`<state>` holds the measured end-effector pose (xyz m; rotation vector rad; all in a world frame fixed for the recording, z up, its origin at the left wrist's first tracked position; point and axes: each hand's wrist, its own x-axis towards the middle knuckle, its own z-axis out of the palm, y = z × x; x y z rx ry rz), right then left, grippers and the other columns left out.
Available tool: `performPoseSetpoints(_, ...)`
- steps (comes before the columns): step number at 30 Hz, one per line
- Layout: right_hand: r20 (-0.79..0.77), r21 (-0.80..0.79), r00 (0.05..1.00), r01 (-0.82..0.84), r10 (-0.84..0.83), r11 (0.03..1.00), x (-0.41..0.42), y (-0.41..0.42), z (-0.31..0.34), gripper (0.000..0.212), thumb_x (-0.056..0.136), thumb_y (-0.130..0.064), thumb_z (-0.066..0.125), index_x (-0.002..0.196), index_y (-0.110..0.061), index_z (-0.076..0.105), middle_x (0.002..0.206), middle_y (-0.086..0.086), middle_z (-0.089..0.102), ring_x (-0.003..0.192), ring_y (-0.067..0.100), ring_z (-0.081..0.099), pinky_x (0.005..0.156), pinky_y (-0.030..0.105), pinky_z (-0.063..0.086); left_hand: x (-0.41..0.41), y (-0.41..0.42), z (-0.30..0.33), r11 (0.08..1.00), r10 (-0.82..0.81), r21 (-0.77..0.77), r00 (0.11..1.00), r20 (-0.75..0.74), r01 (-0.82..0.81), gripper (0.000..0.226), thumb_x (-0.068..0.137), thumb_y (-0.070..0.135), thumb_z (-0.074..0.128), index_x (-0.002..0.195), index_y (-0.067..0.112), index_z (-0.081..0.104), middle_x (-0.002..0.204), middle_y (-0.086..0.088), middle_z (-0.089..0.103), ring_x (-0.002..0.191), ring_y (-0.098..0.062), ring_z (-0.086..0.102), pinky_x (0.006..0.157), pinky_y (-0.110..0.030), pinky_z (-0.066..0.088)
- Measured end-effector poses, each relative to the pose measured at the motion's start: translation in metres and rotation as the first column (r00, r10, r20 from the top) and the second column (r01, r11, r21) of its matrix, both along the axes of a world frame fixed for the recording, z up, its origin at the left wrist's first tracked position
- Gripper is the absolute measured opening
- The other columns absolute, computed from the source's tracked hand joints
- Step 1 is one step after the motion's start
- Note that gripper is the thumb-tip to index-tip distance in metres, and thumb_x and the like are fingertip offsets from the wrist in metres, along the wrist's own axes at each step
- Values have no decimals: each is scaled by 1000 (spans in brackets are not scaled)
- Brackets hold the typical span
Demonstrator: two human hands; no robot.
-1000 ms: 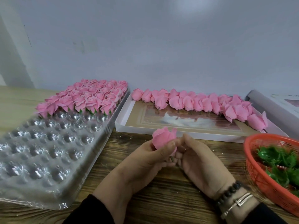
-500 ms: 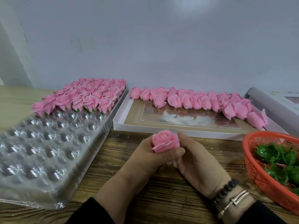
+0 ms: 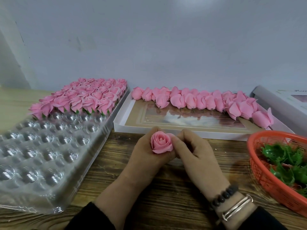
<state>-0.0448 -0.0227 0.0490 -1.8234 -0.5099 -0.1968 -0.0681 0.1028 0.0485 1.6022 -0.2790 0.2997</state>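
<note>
A: Step in hand?
B: Finishing, by judgement. The left hand (image 3: 144,161) grips the rose (image 3: 161,143) from below; the right hand (image 3: 199,156) pinches its right edge.
A: Next move?
B: Probably seating it in 1 empty tray (image 3: 49,153) cup, left of the fingers.

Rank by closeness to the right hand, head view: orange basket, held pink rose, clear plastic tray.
1. pink rose, pinched by the right hand, just to its left.
2. orange basket, on the right.
3. clear plastic tray, far left.
</note>
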Motion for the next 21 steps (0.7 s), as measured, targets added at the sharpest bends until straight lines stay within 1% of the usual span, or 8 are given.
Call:
performPoseSetpoints(6,151,-89,984,108,-94,990,-1,-1,0,14,83,-17,61,70,-22,57,68,-5,55,70,12,51,64,31,44,0,-2,-2,1000,9,25,1000,-15,-9,25,72,-6,72,76,7,51,65,7,61,62,-1,54,58,-14,45)
performPoseSetpoints(8,131,-56,990,66,-58,996,-3,0,2,12,81,-16,61,73,-25,60,70,-3,61,70,13,56,63,30,49,-1,-3,-2,999,-13,51,999,-32,15,25,72,-7,71,80,10,54,70,8,65,67,0,59,62,-14,48)
performPoseSetpoints(11,142,40,990,4,-9,999,-9,2,7,13,84,-16,61,78,-27,65,72,-6,65,65,3,60,55,14,49,-3,-5,0,998,-52,41,998,-37,54,28,73,-11,67,83,15,61,74,10,69,72,0,64,63,-11,49)
performPoseSetpoints(13,187,126,981,18,-42,992,-10,2,10,15,83,-14,57,81,-27,64,73,-9,66,69,1,61,60,8,45,-3,-4,1,999,-27,36,999,-35,28,20,71,2,71,81,18,66,71,8,70,69,-1,64,61,-11,48)
performPoseSetpoints(15,153,205,984,57,-90,977,-8,2,9,26,85,-4,51,83,-28,60,72,-6,63,67,4,60,63,12,46,-3,-3,1,999,30,-43,996,-87,-34,6,66,23,73,67,22,68,61,3,64,59,-3,58,56,-15,47)
performPoseSetpoints(16,101,218,990,75,-99,973,-6,2,8,34,84,5,50,82,-28,58,71,-4,62,67,6,59,65,17,47,-2,-3,0,992,57,-105,992,-109,-68,9,63,27,74,63,22,67,58,3,60,57,-5,55,55,-17,45)
performPoseSetpoints(18,-26,201,999,45,-41,979,-3,4,6,42,75,18,47,80,-23,54,73,-2,59,67,8,56,68,20,48,0,-3,-1,958,59,-269,987,-148,-98,10,62,21,77,61,19,68,60,2,61,59,-6,56,57,-17,45)
performPoseSetpoints(21,-161,156,976,-122,147,980,-4,11,2,36,71,15,58,85,-17,51,77,-1,59,70,4,56,65,13,45,0,-5,3,875,-68,-483,982,-176,-26,5,65,14,68,67,12,72,68,-4,69,67,-13,67,60,-24,54)
